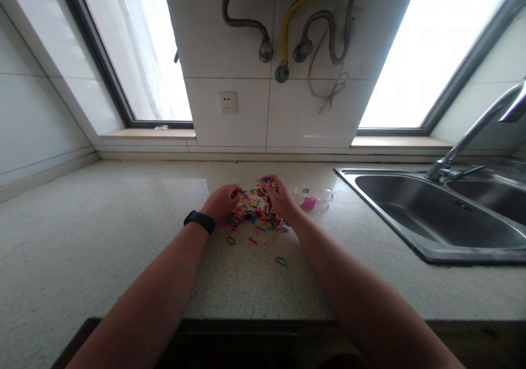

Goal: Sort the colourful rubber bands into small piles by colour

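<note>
A heap of small coloured rubber bands (pixel 253 209) lies on the speckled stone counter (pixel 102 237). My left hand (pixel 222 200), with a black band on its wrist, rests at the heap's left edge with fingers curled onto the bands. My right hand (pixel 281 196) lies over the heap's right side, fingers bent and pinching some bands at the top. A few stray bands lie nearer me, among them a dark one (pixel 230 240) and a blue one (pixel 281 260).
A clear plastic bag with a pink piece (pixel 311 200) lies just right of my right hand. A steel sink (pixel 435 215) with a tap (pixel 472 136) fills the right. A tiled wall with a socket (pixel 227 102) and hoses stands behind, between two windows.
</note>
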Demonstrator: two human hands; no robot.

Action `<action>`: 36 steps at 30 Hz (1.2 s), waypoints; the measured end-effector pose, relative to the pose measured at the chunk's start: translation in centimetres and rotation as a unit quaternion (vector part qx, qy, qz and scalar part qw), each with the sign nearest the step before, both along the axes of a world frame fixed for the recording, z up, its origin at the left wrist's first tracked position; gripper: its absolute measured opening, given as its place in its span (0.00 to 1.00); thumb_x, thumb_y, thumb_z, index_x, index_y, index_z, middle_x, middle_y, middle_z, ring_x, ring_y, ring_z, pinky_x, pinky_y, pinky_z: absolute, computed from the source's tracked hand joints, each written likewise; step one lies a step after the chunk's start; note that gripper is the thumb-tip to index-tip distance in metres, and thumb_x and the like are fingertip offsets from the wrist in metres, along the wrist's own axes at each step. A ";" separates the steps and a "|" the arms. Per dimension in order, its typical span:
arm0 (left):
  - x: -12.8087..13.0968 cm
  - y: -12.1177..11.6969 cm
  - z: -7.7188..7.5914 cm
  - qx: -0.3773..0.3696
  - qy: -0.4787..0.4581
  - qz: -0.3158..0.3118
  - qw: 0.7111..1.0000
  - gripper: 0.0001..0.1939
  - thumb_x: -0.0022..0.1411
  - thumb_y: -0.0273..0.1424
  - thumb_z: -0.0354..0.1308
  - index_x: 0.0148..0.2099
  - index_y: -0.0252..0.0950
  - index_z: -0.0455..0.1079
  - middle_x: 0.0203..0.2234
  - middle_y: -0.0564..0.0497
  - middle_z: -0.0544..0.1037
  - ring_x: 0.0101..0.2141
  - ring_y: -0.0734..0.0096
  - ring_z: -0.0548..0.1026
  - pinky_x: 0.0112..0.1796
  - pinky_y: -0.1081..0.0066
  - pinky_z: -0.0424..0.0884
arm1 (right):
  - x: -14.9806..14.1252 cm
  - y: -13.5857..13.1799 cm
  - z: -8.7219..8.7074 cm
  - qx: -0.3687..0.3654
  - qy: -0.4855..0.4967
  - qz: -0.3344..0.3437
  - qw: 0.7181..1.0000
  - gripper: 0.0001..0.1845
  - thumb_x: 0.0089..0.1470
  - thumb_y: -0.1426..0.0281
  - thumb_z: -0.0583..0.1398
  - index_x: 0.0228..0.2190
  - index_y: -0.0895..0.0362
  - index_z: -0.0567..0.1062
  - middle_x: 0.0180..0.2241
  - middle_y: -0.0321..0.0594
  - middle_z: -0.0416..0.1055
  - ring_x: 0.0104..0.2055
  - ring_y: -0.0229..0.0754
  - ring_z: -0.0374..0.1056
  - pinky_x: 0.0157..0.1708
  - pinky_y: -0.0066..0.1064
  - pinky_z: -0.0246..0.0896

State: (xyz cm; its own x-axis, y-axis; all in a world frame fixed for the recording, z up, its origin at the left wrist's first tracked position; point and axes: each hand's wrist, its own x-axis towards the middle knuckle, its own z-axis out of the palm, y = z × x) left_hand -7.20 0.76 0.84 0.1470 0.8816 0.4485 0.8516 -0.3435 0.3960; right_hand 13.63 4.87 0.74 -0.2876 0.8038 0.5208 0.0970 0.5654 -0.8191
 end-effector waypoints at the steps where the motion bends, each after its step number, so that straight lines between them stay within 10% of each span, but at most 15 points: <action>1: 0.0 0.0 0.0 -0.002 0.001 0.000 1.000 0.13 0.63 0.30 0.50 0.44 0.37 0.75 0.37 0.47 0.80 0.37 0.64 0.76 0.39 0.67 0.69 | 0.0 0.1 0.0 -0.001 0.012 -0.003 1.000 0.12 0.58 0.60 0.54 0.41 0.52 0.69 0.38 0.38 0.74 0.41 0.42 0.71 0.42 0.33 0.67; 10: 0.1 -0.2 0.1 -0.006 0.012 0.006 1.000 0.12 0.63 0.29 0.50 0.43 0.37 0.75 0.36 0.47 0.80 0.37 0.64 0.76 0.39 0.67 0.69 | 0.6 -0.9 1.2 0.042 0.042 -0.005 0.998 0.18 0.50 0.69 0.61 0.45 0.55 0.71 0.45 0.43 0.74 0.48 0.42 0.69 0.52 0.37 0.63; 21: 0.0 -0.1 -0.1 -0.012 0.004 0.008 1.000 0.13 0.63 0.30 0.50 0.43 0.37 0.75 0.35 0.47 0.80 0.35 0.65 0.76 0.38 0.68 0.69 | 0.8 -0.5 1.1 -0.056 0.117 0.071 0.989 0.20 0.52 0.56 0.62 0.43 0.54 0.69 0.44 0.43 0.74 0.42 0.41 0.72 0.44 0.38 0.69; 36: -0.1 -0.1 -0.4 -0.002 -0.010 -0.003 1.000 0.12 0.63 0.31 0.50 0.43 0.37 0.75 0.34 0.47 0.79 0.34 0.66 0.75 0.37 0.68 0.69 | 2.1 -1.4 1.2 0.027 -0.075 0.040 0.996 0.15 0.57 0.63 0.58 0.46 0.55 0.72 0.45 0.44 0.73 0.49 0.43 0.70 0.49 0.39 0.65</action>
